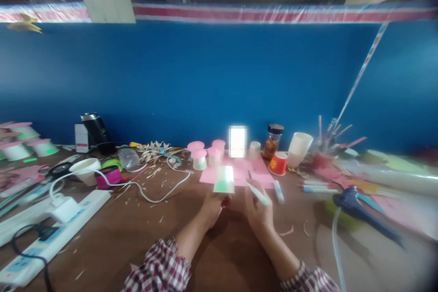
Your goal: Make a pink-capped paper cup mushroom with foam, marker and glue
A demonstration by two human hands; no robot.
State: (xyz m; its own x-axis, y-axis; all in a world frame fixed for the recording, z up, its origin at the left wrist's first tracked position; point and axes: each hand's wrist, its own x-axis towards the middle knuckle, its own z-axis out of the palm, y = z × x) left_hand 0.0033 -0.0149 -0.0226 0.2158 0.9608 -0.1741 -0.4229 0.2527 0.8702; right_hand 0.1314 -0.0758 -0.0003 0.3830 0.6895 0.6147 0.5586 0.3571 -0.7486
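Observation:
My left hand [212, 207] holds a white paper cup [224, 177] upside down, its wider rim toward me, with a green patch on its side. In my right hand [260, 212] is a white marker [256, 192] with a green end, held beside the cup and apart from it. A sheet of pink paper [251, 169] lies just beyond both hands. A white marker cap or pen [278, 191] rests by its right edge. Several cups with pink round tops [200, 159] stand at the sheet's left.
On the left are a power strip [58, 237], a white cable [147, 198] and a black flask [97, 132]. A red paper cup [278, 164], a lidded jar [273, 141] and a glue gun [366, 214] are on the right. A co-worker's hand [5, 136] shows at far left.

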